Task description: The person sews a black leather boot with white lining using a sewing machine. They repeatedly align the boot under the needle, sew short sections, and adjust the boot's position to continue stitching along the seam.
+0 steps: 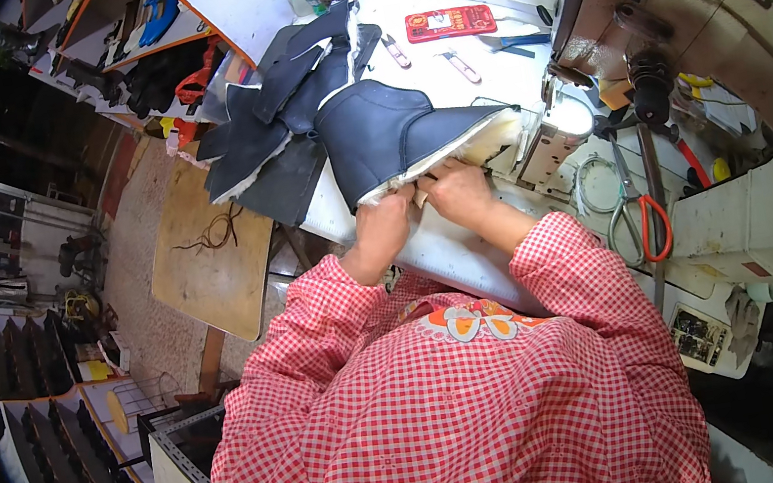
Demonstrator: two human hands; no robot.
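A dark navy boot upper (390,131) with pale fleece lining lies on the white work table (453,251), its open edge turned toward me. My left hand (386,224) pinches its lower edge near the fleece. My right hand (459,189) grips the same edge just to the right, beside the sewing machine's base. Both red checked sleeves come up from the lower edge of the view. A stack of more navy pieces (286,106) lies behind the boot upper, hanging over the table's left side.
A large beige sewing machine (672,9) fills the right side. Orange-handled scissors (643,218) lie at its base. A red flat box (449,22), small tools and blue pliers (517,42) sit at the back. A wooden stool (209,258) stands left, with shelves beyond.
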